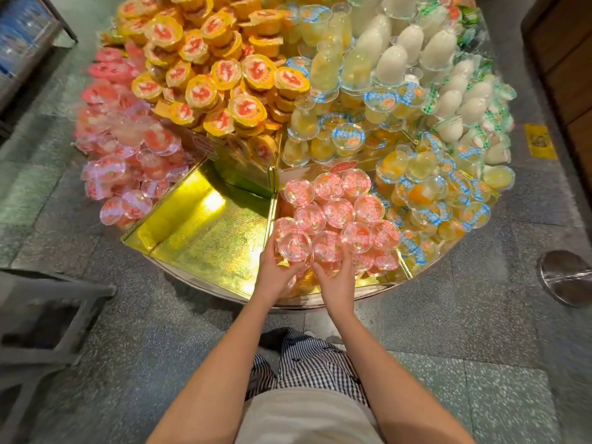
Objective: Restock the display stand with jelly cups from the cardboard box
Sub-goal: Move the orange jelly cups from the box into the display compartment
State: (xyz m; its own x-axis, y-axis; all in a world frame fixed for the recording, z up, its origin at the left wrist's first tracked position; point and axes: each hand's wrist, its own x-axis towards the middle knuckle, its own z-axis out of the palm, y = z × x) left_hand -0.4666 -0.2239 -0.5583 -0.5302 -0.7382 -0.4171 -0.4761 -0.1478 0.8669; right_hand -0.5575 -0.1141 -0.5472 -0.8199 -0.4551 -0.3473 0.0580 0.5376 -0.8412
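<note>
- At the near rim of the display stand (pixel 205 285), both hands work side by side. The pile of pink jelly cups (pixel 339 209) begins right at the fingertips and climbs away beyond them.
- Left hand (pixel 275 274): fingers curled up around a pink jelly cup (pixel 293 246), clamped on it from below and the side, lid facing up.
- Right hand (pixel 336 280): wrapped the same way round a second pink jelly cup (pixel 328 248), which sits just beside the first, apparently touching it.
- Pose: both forearms reach forward and down, nearly parallel. The wrists are close together and the palms turn inward toward each other.
- Step in hand, as judged: seating these two cups on the front row of the pile.
- To do it well: set each cup level into a hollow between the cups beneath it. Let go one hand at a time and check that nothing rolls toward the rim. The stacked front row looks liable to slide.
- Just left of the left hand, past a gold divider (pixel 274 200), lies an empty gold compartment (pixel 208 232). It suggests much restocking remains.
- Right of the right hand sit blue-labelled yellow cups (pixel 442 200), a separate section that should stay unmixed.
- Cardboard box: not in view.
</note>
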